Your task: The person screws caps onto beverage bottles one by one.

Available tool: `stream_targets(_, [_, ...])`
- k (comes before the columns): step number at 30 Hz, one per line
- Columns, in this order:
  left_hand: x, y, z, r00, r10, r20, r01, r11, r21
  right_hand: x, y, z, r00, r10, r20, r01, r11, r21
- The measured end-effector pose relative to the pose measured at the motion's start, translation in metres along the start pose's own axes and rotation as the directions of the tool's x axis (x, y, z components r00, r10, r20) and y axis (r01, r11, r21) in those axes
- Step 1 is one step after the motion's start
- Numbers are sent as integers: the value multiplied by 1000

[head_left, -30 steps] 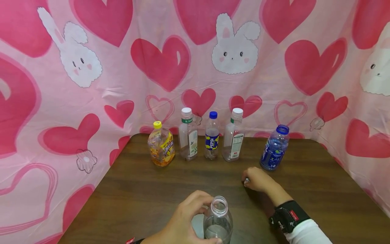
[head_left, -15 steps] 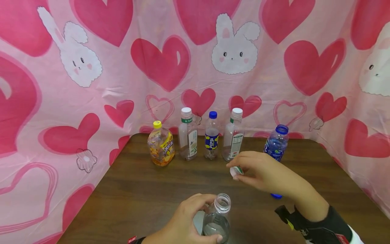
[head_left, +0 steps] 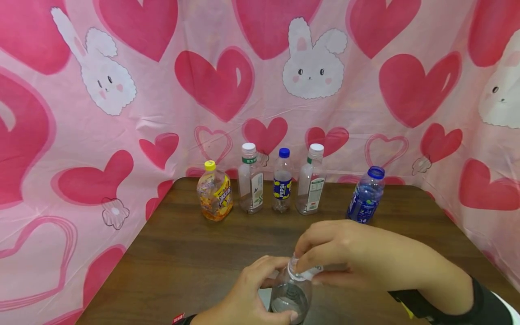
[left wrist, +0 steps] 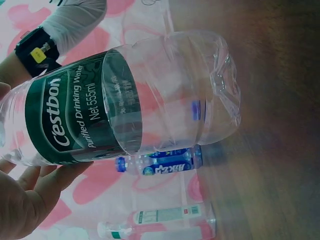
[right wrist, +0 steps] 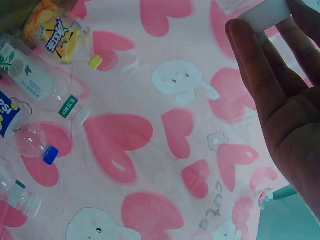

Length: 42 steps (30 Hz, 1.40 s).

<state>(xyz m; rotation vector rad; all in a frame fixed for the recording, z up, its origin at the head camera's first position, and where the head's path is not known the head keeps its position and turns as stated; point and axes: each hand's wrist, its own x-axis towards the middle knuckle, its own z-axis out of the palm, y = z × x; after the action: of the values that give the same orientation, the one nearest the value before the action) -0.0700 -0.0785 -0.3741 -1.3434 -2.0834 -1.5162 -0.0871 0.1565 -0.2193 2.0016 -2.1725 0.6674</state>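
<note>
My left hand (head_left: pixel 256 286) grips a clear plastic water bottle (head_left: pixel 290 300), upright at the front of the table. Its green C'estbon label (left wrist: pixel 65 110) shows in the left wrist view, where the bottle lies sideways across the picture. My right hand (head_left: pixel 349 255) pinches a white bottle cap (head_left: pixel 312 272) at the bottle's mouth. The cap is tilted, and the fingers hide part of the neck. In the right wrist view the cap (right wrist: pixel 267 15) sits between fingers and thumb, beside the clear neck.
Along the back stand a yellow-capped bottle (head_left: pixel 215 196), two white-capped clear bottles (head_left: pixel 249 185) and a blue-capped Pepsi bottle (head_left: pixel 282 185). An uncapped blue bottle (head_left: pixel 367 198) is at right. Through the held bottle, a blue cap (left wrist: pixel 196 110) shows. A heart-patterned cloth (head_left: pixel 260 104) hangs behind.
My right hand has lifted from the table near the blue bottle and come toward me, bringing the white cap to the bottle's mouth. My left hand still grips the bottle, nearly unmoved.
</note>
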Motion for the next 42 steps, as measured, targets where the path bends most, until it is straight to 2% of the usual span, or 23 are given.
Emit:
stream_targets(6, [3,1,0,999,32,8,-32,999,1,3,1,1,999,-48,6,48,997,-60])
stream_targets(13, [3,-1,1,997,75,15,-75,997,24,5,2,3,998,-31,49,31,1000,-1])
stream_targets(17, [5,-1,2,995,100,-5,-100,994,42,5,3,4,997,-38,61,39,999,-7])
stream_targets(20, [6,-1,3,994,101,-30,-99,994,53,4,4,6,999,-26,42,28,998,-55])
stream_targets(26, [10,-1,5,995,42,-90,-35,996,80,5,5,13,995,101,-24,-104,982,-159])
stream_targets(30, [13,-1,7,992,8,-125,5,995,103,7,7,17,988,140,-64,-151,962,-225])
stream_targets(33, [15,-2,8,990,-27,-139,39,995,89,8,8,17,983,166,-80,-180,955,-236])
stream_targets(36, [16,-1,8,985,-96,-142,101,994,31,8,9,17,978,193,-78,-206,947,-246])
stream_targets(39, [18,-2,7,986,-91,-141,95,995,22,7,9,11,972,226,-56,-233,941,-245])
stream_targets(42, [21,-3,4,988,-74,-137,79,996,31,4,12,0,973,232,-25,-232,955,-183])
